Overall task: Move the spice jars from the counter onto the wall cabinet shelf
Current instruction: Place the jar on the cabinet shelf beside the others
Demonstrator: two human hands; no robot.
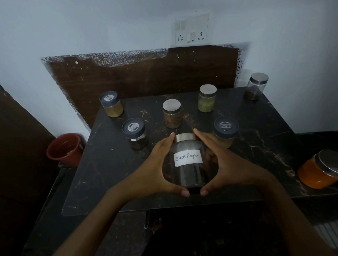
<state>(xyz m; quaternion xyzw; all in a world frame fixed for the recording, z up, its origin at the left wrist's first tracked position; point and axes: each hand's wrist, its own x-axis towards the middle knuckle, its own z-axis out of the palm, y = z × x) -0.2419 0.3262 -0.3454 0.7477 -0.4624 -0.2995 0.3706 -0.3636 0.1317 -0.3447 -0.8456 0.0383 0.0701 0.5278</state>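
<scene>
A clear glass jar labelled "Black Pepper" with a metal lid stands near the front of the dark marble counter. My left hand and my right hand cup it from both sides, thumbs meeting under its front. Behind it stand several more spice jars: a blue-lidded dark one, a blue-lidded yellow one, a metal-lidded brown one, a green one, a blue-lidded pale one and a nearly empty one. No wall cabinet is in view.
An orange-filled jar with a metal lid sits at the counter's right front edge. A red pot stands left of the counter against the wall. A socket panel is on the wall above the brown backsplash.
</scene>
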